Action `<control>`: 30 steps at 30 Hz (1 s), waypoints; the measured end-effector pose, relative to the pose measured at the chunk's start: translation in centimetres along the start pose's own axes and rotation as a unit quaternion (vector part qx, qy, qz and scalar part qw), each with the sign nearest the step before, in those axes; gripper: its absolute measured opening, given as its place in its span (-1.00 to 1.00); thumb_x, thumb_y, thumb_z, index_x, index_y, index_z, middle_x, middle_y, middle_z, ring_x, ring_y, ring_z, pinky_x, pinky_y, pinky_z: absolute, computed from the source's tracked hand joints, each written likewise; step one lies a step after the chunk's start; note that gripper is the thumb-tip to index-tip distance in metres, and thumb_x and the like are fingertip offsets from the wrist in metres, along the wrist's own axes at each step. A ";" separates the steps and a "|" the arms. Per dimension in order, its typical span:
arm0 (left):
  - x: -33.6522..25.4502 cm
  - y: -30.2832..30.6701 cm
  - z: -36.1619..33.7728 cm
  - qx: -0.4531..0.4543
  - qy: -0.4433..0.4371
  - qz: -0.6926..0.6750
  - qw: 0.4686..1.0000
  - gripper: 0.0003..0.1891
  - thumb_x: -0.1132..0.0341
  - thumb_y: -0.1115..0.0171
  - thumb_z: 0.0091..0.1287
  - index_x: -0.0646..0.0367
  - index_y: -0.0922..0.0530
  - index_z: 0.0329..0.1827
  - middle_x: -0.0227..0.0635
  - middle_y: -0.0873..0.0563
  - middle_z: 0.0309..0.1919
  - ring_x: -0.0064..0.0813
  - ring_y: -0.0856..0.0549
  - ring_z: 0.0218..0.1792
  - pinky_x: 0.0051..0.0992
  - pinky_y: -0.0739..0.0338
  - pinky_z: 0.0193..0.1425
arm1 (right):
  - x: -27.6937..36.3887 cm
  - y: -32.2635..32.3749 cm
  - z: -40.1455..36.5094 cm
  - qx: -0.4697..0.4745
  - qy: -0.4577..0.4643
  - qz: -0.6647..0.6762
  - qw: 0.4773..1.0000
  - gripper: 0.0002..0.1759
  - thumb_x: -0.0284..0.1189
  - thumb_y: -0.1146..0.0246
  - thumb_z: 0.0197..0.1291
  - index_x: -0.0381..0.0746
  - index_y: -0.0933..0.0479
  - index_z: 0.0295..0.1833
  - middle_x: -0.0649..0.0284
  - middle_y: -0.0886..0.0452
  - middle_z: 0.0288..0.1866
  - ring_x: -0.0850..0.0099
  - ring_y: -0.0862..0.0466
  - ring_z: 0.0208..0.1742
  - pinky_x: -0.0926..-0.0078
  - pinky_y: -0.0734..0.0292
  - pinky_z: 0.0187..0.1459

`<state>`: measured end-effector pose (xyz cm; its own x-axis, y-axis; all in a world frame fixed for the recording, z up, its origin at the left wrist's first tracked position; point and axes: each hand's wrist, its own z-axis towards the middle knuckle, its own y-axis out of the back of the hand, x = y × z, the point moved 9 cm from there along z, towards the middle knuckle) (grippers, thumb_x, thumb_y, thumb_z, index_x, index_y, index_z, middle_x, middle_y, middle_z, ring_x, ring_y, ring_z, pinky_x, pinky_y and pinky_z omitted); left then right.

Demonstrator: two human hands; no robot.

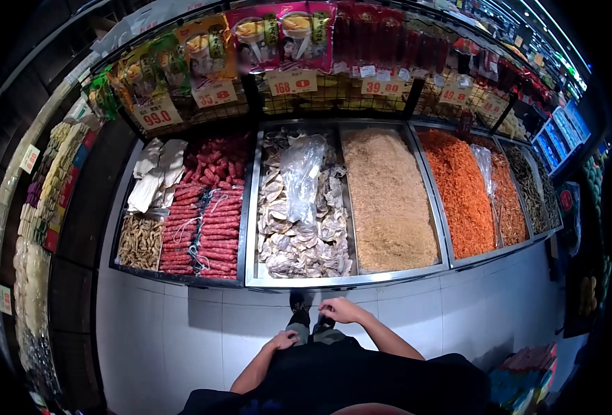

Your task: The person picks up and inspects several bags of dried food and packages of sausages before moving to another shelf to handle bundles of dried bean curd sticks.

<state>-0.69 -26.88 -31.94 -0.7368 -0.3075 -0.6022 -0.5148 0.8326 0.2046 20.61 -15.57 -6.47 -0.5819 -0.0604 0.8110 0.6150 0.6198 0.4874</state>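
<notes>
My left hand [285,339] hangs by my thigh with its fingers loosely bent and slightly apart; nothing shows in it. A little higher and to the right, my right hand [342,310] is held in front of my body, fingers loosely curled but not clenched, with no object visible in it. Both hands are apart from the goods. Nearest ahead of them is a metal-edged bin of flat dried seafood [304,252] with a clear plastic bag [303,176] on top. Beside it lies a heap of tiny tan dried shrimp [390,207].
Tied red sausages [218,235] and white dried slabs [156,176] fill the left bin. Orange dried shrimp [458,200] lie right. Packets [254,38] hang above price cards [292,83]. A packed shelf [36,235] flanks the left; colourful packages [527,377] stand lower right on the tiled floor [416,311].
</notes>
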 end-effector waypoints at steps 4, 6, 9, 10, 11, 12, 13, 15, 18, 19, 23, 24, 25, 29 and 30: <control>3.3 -0.5 -2.3 -0.099 -0.017 -0.115 0.988 -0.49 -0.15 -0.19 0.27 -0.18 -0.55 0.23 0.08 -0.48 0.21 0.06 -0.44 0.27 -0.22 -0.26 0.44 | 1.0 -2.2 -0.1 0.069 -0.005 -0.004 0.998 -0.72 -0.31 -0.19 0.27 -0.22 -0.59 0.01 0.10 -0.73 -0.18 0.17 -0.72 -0.17 0.30 -0.60 -0.11; 5.3 0.2 -3.7 -0.146 -0.005 -0.126 0.981 -0.48 -0.12 -0.26 0.24 -0.13 -0.57 0.21 0.09 -0.50 0.21 0.03 -0.47 0.25 -0.22 -0.35 0.39 | 2.9 -2.3 0.7 0.077 0.006 -0.039 0.996 -0.71 -0.31 -0.19 0.27 -0.23 -0.59 0.01 0.08 -0.73 -0.20 0.16 -0.72 -0.18 0.29 -0.59 -0.13; 6.9 1.3 -6.0 -0.175 0.018 -0.104 0.979 -0.45 -0.11 -0.29 0.21 -0.04 -0.58 0.19 0.07 -0.60 0.13 0.00 -0.55 0.21 -0.22 -0.44 0.32 | 5.1 -2.9 2.7 0.079 0.036 -0.040 0.995 -0.72 -0.31 -0.20 0.26 -0.23 -0.60 -0.02 0.06 -0.72 -0.28 0.15 -0.71 -0.22 0.27 -0.58 -0.13; 8.0 1.4 -6.6 -0.190 0.038 -0.094 0.977 -0.46 -0.06 -0.33 0.19 0.00 -0.58 0.18 0.02 -0.63 0.10 -0.05 -0.60 0.16 -0.26 -0.48 0.29 | 6.0 -3.0 3.4 0.074 0.039 -0.042 0.996 -0.73 -0.32 -0.20 0.24 -0.24 -0.60 -0.04 0.05 -0.71 -0.31 0.14 -0.72 -0.23 0.27 -0.59 -0.12; 9.2 1.4 -7.1 -0.187 0.055 -0.108 0.975 -0.46 -0.02 -0.36 0.17 0.01 -0.58 0.18 -0.02 -0.66 0.08 -0.11 -0.64 0.12 -0.31 -0.50 0.25 | 6.9 -3.3 4.1 0.082 0.040 -0.048 0.995 -0.73 -0.33 -0.21 0.25 -0.25 -0.60 -0.03 0.06 -0.72 -0.28 0.14 -0.72 -0.20 0.28 -0.58 -0.10; 10.8 1.4 -7.4 -0.186 0.073 -0.121 0.972 -0.46 0.02 -0.39 0.15 0.02 -0.58 0.19 -0.07 -0.68 0.05 -0.17 -0.67 0.07 -0.36 -0.53 0.22 | 8.1 -3.7 4.9 0.092 0.046 -0.055 0.993 -0.73 -0.33 -0.21 0.25 -0.25 -0.60 -0.03 0.06 -0.72 -0.28 0.14 -0.72 -0.20 0.28 -0.58 -0.10; 11.2 2.1 -9.0 -0.189 0.111 -0.134 0.966 -0.57 0.14 -0.40 0.12 0.04 -0.65 0.07 -0.15 -0.73 -0.03 -0.27 -0.72 -0.02 -0.42 -0.56 0.15 | 9.4 -4.1 5.6 0.097 0.048 -0.058 0.992 -0.73 -0.34 -0.21 0.25 -0.26 -0.59 -0.02 0.07 -0.72 -0.28 0.14 -0.72 -0.21 0.28 -0.58 -0.10; 12.3 3.1 -11.4 -0.227 0.110 -0.150 0.956 -0.64 0.18 -0.37 0.11 0.04 -0.69 -0.02 -0.16 -0.75 -0.08 -0.28 -0.73 -0.04 -0.43 -0.57 0.12 | 11.4 -5.6 7.1 0.104 0.063 -0.060 0.991 -0.74 -0.37 -0.19 0.26 -0.28 -0.59 -0.03 0.07 -0.72 -0.28 0.16 -0.72 -0.21 0.29 -0.58 -0.10; 17.3 3.6 -12.4 -0.260 0.102 -0.198 0.940 -0.75 0.20 -0.30 0.11 0.06 -0.75 -0.20 -0.15 -0.77 -0.17 -0.25 -0.74 -0.07 -0.41 -0.58 0.07 | 14.1 -9.3 9.9 0.126 0.074 -0.077 0.986 -0.73 -0.36 -0.19 0.29 -0.28 -0.57 0.01 0.06 -0.72 -0.26 0.23 -0.72 -0.24 0.36 -0.59 -0.13; 18.9 3.9 -12.1 -0.241 0.131 -0.159 0.948 -0.70 0.12 -0.30 0.12 0.06 -0.74 -0.15 -0.14 -0.76 -0.14 -0.23 -0.73 -0.05 -0.39 -0.57 0.09 | 15.2 -10.8 11.0 0.130 0.078 -0.085 0.985 -0.73 -0.36 -0.19 0.29 -0.28 -0.57 0.01 0.06 -0.72 -0.26 0.23 -0.72 -0.24 0.36 -0.59 -0.13; 19.1 7.2 -16.4 -0.183 0.220 -0.077 0.955 -0.42 -0.20 -0.34 0.02 0.03 -0.71 -0.02 -0.17 -0.70 0.07 -0.18 -0.63 0.17 -0.24 -0.50 0.19 | 20.8 -19.0 14.6 0.187 0.118 -0.091 0.971 -0.74 -0.37 -0.19 0.31 -0.29 -0.56 0.01 0.08 -0.71 -0.29 0.23 -0.71 -0.27 0.33 -0.58 -0.15; 19.0 8.1 -18.5 -0.198 0.235 -0.076 0.948 -0.44 -0.14 -0.37 -0.01 0.02 -0.71 -0.01 -0.20 -0.69 0.09 -0.18 -0.62 0.19 -0.21 -0.50 0.19 | 22.3 -21.3 15.4 0.209 0.128 -0.084 0.966 -0.74 -0.37 -0.19 0.31 -0.30 -0.56 0.01 0.08 -0.71 -0.30 0.23 -0.71 -0.28 0.32 -0.58 -0.15; 21.3 8.1 -17.4 -0.201 0.235 -0.090 0.947 -0.44 -0.14 -0.37 -0.01 0.02 -0.71 -0.01 -0.20 -0.69 0.09 -0.18 -0.62 0.19 -0.21 -0.50 0.19 | 23.6 -23.1 16.2 0.220 0.130 -0.091 0.962 -0.74 -0.37 -0.19 0.31 -0.30 -0.56 0.01 0.08 -0.71 -0.30 0.23 -0.71 -0.28 0.32 -0.58 -0.15; 28.1 6.6 -15.5 -0.104 0.224 -0.084 0.965 -0.48 0.17 -0.33 -0.10 -0.02 -0.69 0.03 -0.22 -0.68 0.10 -0.20 -0.64 0.17 -0.17 -0.53 0.15 | 28.6 -30.3 18.5 0.298 0.161 -0.116 0.934 -0.73 -0.38 -0.16 0.32 -0.30 -0.55 0.03 0.08 -0.71 -0.28 0.24 -0.73 -0.24 0.35 -0.59 -0.14; 29.4 7.1 -15.7 -0.167 0.224 -0.104 0.954 -0.47 0.25 -0.29 -0.13 -0.03 -0.68 0.04 -0.23 -0.69 0.10 -0.21 -0.65 0.16 -0.16 -0.54 0.13 | 29.4 -31.7 19.0 0.311 0.166 -0.119 0.928 -0.73 -0.39 -0.16 0.32 -0.31 -0.55 0.03 0.08 -0.71 -0.27 0.25 -0.73 -0.23 0.36 -0.59 -0.13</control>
<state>-32.93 -37.23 -36.04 -0.6789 -0.6783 -0.2809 -0.7257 0.5619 0.3971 -26.10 -22.11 -4.17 -0.4027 -0.4261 0.8101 0.0041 0.8842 0.4672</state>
